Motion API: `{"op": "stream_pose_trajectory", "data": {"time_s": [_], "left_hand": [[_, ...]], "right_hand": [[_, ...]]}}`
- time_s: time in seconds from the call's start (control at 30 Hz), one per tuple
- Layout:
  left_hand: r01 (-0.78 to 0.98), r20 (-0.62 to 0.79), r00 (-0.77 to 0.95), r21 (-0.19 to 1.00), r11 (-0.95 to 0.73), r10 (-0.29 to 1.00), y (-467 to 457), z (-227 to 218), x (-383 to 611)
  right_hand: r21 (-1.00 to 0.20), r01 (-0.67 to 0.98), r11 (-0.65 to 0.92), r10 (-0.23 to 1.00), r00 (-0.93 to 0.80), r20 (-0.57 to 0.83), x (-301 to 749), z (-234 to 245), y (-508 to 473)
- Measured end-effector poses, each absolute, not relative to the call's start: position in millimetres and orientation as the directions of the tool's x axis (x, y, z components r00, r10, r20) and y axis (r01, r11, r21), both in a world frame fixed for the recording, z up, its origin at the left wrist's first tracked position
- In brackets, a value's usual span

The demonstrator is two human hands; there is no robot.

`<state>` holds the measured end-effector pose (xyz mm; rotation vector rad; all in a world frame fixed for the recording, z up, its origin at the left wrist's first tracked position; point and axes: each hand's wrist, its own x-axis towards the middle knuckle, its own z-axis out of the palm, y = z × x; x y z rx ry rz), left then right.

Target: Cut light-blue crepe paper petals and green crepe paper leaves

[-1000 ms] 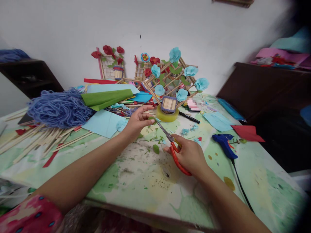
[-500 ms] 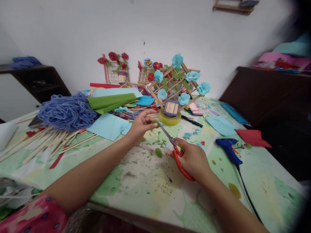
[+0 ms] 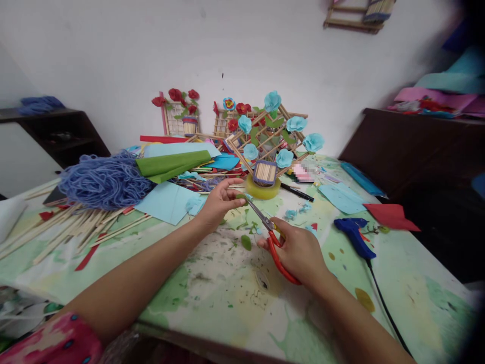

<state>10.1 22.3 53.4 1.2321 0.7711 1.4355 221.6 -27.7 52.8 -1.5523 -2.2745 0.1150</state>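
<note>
Between the thumb and fingers of my left hand is a small piece of green paper, mostly hidden by the fingertips. My right hand grips orange-handled scissors, whose blade tips reach the green piece. Below the blades a cut green paper leaf lies on the tablecloth among green scraps. Just behind my hands, a stick lattice with light-blue paper flowers and a small stick basket leans upright by a roll of yellowish tape.
Blue yarn, wooden sticks and folded green paper crowd the left side. To the right lie a blue glue gun with its cord, red paper and a black marker. Red-flowered lattices stand against the wall.
The camera view has tilted slightly, so the scene sits a little lower and further left. My hands, the scissors and the green piece keep nearly the same position to one another.
</note>
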Motion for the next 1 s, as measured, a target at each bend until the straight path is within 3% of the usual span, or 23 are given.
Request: {"op": "stream_pose_trajectory", "data": {"time_s": [0.33, 1.0], "left_hand": [[-0.342, 0.217, 0.095, 0.924, -0.173, 0.972, 18.3, 58.1, 13.7], [-0.331, 0.263, 0.031, 0.913, -0.239, 0.964, 19.6, 58.4, 11.5]], "right_hand": [[-0.302, 0.867, 0.397, 0.912, -0.334, 0.238, 221.6, 53.0, -28.5], [-0.302, 0.873, 0.384, 0.918, -0.324, 0.229, 221.0, 54.3, -28.0]]}}
